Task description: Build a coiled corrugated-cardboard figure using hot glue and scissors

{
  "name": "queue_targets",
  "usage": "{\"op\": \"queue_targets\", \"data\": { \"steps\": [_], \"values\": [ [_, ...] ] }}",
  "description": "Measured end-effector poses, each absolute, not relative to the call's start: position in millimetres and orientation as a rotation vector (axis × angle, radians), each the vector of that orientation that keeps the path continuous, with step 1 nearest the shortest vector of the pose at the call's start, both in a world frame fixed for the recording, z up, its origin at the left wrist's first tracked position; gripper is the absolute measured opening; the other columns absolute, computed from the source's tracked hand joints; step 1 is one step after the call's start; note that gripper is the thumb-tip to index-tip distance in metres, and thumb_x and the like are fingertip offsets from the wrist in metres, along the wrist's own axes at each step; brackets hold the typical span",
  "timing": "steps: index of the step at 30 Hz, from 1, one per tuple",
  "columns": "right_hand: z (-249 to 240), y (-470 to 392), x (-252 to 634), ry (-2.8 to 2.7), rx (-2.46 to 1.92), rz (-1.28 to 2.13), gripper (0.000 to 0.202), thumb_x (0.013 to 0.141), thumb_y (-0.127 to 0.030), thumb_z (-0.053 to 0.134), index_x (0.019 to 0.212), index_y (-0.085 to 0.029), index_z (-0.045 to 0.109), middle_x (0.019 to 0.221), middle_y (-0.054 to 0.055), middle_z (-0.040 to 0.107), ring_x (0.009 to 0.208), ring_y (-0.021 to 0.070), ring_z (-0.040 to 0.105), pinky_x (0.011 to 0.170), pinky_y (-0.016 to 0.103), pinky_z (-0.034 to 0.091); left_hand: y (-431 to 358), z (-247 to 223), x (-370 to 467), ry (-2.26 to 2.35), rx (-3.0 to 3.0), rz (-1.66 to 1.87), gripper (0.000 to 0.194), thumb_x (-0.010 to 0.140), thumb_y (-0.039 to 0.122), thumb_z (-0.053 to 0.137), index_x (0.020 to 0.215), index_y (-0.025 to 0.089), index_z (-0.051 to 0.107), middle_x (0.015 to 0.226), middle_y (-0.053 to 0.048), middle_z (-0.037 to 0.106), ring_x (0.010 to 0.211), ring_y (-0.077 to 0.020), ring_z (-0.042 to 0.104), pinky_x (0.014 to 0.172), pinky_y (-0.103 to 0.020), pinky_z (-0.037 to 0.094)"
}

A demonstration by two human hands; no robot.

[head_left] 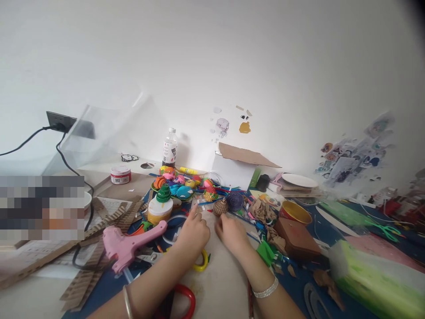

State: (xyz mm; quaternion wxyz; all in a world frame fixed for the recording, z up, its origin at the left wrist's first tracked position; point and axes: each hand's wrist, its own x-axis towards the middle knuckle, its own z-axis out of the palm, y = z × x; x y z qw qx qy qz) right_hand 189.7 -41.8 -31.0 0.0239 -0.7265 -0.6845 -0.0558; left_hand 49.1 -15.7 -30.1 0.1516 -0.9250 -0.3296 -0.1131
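Note:
My left hand is over the middle of the table, its index finger stretched out and its other fingers curled. Nothing shows in it. To its right, my right hand has its fingertips closed on a small brown coiled corrugated-cardboard piece. Just beyond that hand lies a dark purple coiled disc. A green coiled corrugated cone sits on a white-lidded yellow jar left of my left hand. Several colourful corrugated-paper pieces are piled farther back.
A pink glue gun lies at left, near yellow-handled scissors. A bottle and a cardboard-topped white box stand by the wall. At right are a brown box, a yellow-lined bowl and a green tissue pack.

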Motion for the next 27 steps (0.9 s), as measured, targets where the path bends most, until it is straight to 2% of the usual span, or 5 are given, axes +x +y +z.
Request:
{"op": "queue_targets", "data": {
  "steps": [3,10,16,23,27],
  "values": [
    [-30,-41,190,-2.120,-2.241,-0.201,0.028,0.090,-0.038,0.041,0.095,-0.018,0.060,0.084,0.011,0.071,0.077,0.0267,0.068,0.059,0.029,0.043,-17,-30,49,-0.934,-2.631,-0.305,0.017,0.076,0.007,0.057,0.075,0.012,0.073,0.071,-0.010,0.071,0.085,-0.0263,0.063,0.104,-0.053,0.029],
    [-31,-37,182,-2.087,-2.286,-0.214,0.028,0.090,-0.024,0.038,0.091,-0.018,0.065,0.080,0.011,0.072,0.075,0.0247,0.068,0.061,0.029,0.044,-16,-32,49,-0.938,-2.605,-0.305,0.019,0.077,0.006,0.056,0.074,0.014,0.073,0.069,-0.008,0.071,0.081,-0.0245,0.063,0.104,-0.055,0.027],
    [-32,-34,175,-1.966,-2.340,-0.225,0.034,0.090,-0.033,0.039,0.084,-0.017,0.069,0.082,0.014,0.072,0.076,0.0260,0.068,0.060,0.029,0.045,-16,-33,49,-0.938,-2.608,-0.324,0.020,0.077,0.005,0.055,0.073,0.013,0.072,0.067,-0.008,0.070,0.079,-0.0239,0.062,0.105,-0.055,0.023],
    [-36,-31,174,-1.884,-2.407,-0.175,0.024,0.079,-0.007,0.047,0.083,-0.014,0.069,0.079,0.016,0.072,0.076,0.0269,0.069,0.059,0.030,0.046,-16,-32,49,-0.941,-2.600,-0.313,0.019,0.076,0.005,0.056,0.073,0.013,0.073,0.067,-0.008,0.070,0.080,-0.0254,0.063,0.104,-0.054,0.026],
    [-35,-30,170,-1.843,-2.440,-0.163,0.026,0.080,-0.005,0.045,0.085,-0.011,0.069,0.080,0.018,0.072,0.078,0.0272,0.070,0.060,0.030,0.047,-16,-33,49,-0.942,-2.600,-0.312,0.018,0.076,0.006,0.057,0.073,0.013,0.073,0.068,-0.009,0.071,0.081,-0.0252,0.063,0.105,-0.056,0.023]
  ]
}}
